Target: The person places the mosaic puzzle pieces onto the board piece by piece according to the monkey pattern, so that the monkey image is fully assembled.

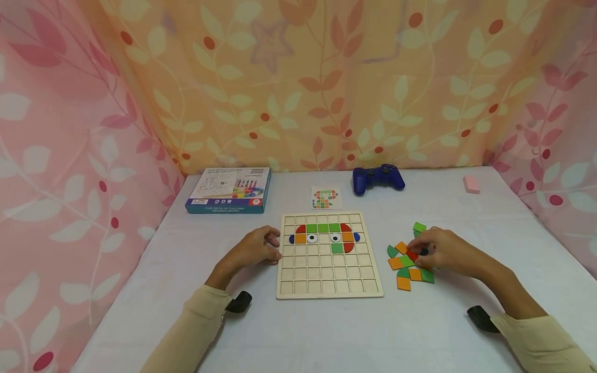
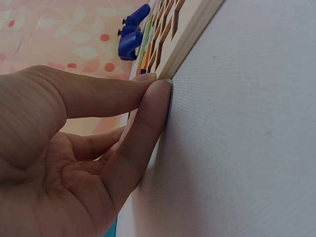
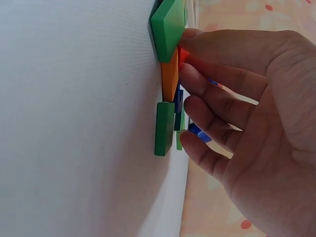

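Note:
In the head view a wooden grid board [image 1: 328, 286] lies flat on the table. Coloured tiles fill some upper cells: green and orange squares, red quarter-circles, blue half-rounds and white eye pieces. My left hand [image 1: 257, 245] pinches the board's left edge; the left wrist view shows thumb and finger meeting at the board's corner [image 2: 190, 37]. On the right, my right hand [image 1: 450, 251] reaches into a loose pile of tiles. Its thumb and fingers pinch a red tile [image 3: 182, 57], partly hidden by them. A green tile [image 3: 168, 29] and an orange tile [image 3: 169, 81] lie close by.
Behind the board lies a small pattern card [image 1: 327, 198], with a blue game controller [image 1: 378, 178] to its right. A boxed toy set [image 1: 228, 190] sits at the back left, and a pink block [image 1: 471, 184] at the back right. Patterned curtains surround the white table.

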Demonstrator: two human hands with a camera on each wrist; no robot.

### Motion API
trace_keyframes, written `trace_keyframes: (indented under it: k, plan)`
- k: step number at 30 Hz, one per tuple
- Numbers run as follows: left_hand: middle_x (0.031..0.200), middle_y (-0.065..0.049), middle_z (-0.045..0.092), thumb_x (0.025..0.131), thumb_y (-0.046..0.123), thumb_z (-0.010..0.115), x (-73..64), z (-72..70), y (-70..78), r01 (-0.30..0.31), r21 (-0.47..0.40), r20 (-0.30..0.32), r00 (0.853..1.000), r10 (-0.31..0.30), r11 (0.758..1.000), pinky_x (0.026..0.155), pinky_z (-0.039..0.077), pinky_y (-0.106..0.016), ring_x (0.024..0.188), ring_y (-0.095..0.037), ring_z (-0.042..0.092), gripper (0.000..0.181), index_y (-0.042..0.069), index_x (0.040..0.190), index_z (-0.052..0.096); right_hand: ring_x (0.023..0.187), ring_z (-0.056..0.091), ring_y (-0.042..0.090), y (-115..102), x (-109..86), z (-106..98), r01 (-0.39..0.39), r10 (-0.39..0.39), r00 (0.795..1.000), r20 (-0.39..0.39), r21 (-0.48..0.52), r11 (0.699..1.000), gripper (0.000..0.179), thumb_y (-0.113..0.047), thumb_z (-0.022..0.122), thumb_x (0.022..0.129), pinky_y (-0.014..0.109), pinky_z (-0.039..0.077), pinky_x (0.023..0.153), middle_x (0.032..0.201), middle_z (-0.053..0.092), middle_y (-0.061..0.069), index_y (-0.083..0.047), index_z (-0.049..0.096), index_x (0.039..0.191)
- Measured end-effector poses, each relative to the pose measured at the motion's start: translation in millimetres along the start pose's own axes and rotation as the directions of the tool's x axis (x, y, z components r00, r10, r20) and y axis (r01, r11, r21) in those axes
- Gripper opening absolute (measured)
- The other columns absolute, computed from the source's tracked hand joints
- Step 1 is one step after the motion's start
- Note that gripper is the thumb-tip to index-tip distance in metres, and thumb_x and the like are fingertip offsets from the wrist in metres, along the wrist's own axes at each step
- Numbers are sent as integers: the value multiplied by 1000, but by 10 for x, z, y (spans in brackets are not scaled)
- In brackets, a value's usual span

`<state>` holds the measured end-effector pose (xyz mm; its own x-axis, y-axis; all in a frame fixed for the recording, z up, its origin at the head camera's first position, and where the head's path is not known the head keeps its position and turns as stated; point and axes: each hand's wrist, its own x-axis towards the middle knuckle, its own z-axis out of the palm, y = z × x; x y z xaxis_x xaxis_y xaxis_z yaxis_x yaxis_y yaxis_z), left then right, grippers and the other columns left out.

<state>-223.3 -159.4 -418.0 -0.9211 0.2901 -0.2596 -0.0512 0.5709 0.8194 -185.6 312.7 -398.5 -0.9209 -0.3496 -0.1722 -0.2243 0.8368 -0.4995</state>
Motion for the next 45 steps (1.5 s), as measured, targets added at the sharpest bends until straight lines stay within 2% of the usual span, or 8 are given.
trace_keyframes:
  k: [12, 21, 29, 38, 42, 45]
  plan:
    - [117, -15, 62, 90, 3, 80, -8, -7, 1, -1, -23, 10, 1000, 1, 1000, 82, 64, -30, 89, -21, 66, 58, -1, 142, 56, 101, 55, 21, -8, -1, -2, -4, 4, 1000, -13, -7, 1000, 32, -29, 82, 88, 30, 52, 78, 109, 68, 0, -14, 80, 116]
    - [116, -15, 62, 91, 2, 79, -11, -3, 19, 2, -25, 11, 1000, -1, 1000, 81, 64, -29, 89, -21, 67, 56, -1, 142, 56, 97, 52, 19, -144, 66, 18, 66, -69, 996, -58, -42, 997, 25, -18, 77, 86, 26, 49, 73, 104, 71, -6, -18, 82, 111]
    - [116, -15, 61, 90, 2, 78, -20, -6, 30, 1, -23, 11, 1000, -1, 1000, 81, 64, -29, 88, -21, 66, 57, -2, 142, 55, 100, 54, 17, -327, 256, 114, 139, -142, 989, -47, -67, 988, 23, -26, 80, 91, 32, 52, 83, 106, 71, -8, -19, 81, 113]
    - [117, -16, 62, 91, 3, 79, -27, -13, 27, 7, -26, 12, 1000, -7, 1000, 82, 64, -29, 89, -21, 66, 57, -2, 142, 55, 102, 53, 16, -609, 513, 250, 200, -200, 980, -12, -46, 979, 24, -27, 80, 93, 34, 53, 86, 108, 71, -10, -19, 81, 115]
    - [116, -14, 62, 91, 3, 79, -28, -8, 35, 15, -25, 4, 1000, -15, 1000, 82, 64, -29, 89, -22, 67, 56, 0, 142, 56, 106, 53, 18, -750, 626, 308, 239, -239, 971, 18, -42, 970, 24, -28, 80, 92, 38, 52, 92, 109, 72, -9, -19, 81, 115]
    - [115, -14, 62, 90, 3, 79, -27, 0, 37, 17, -31, -3, 1000, -17, 999, 81, 64, -29, 89, -22, 67, 56, 0, 142, 56, 108, 54, 20, -849, 704, 343, 295, -294, 955, 29, -29, 955, 24, -27, 81, 92, 40, 51, 94, 110, 72, -8, -17, 81, 114]
